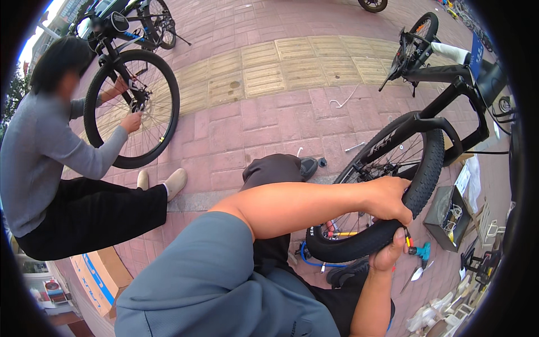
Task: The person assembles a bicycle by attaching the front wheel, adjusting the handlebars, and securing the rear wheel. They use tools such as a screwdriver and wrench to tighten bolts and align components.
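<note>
A black bicycle wheel with a knobby tyre (425, 178) stands tilted between my knees, still in the fork (435, 124) of a dark bike. My left hand (389, 199) reaches across and wraps over the tyre at its near right side. Just below, my right hand (387, 251) grips the same tyre from underneath, thumb pressed up against the sidewall. Right by its fingers shows a small red, yellow and black handle (407, 238); whether the hand holds it I cannot tell. A blue hose (307, 257) lies under the wheel.
A teal power drill (421, 251) and an open grey toolbox (449, 220) are on the right. At left, a seated person (62, 135) works at another bike's front wheel (168, 115). A cardboard box (106, 276) lies lower left. A wrench (355, 147) rests on the paving beyond my wheel.
</note>
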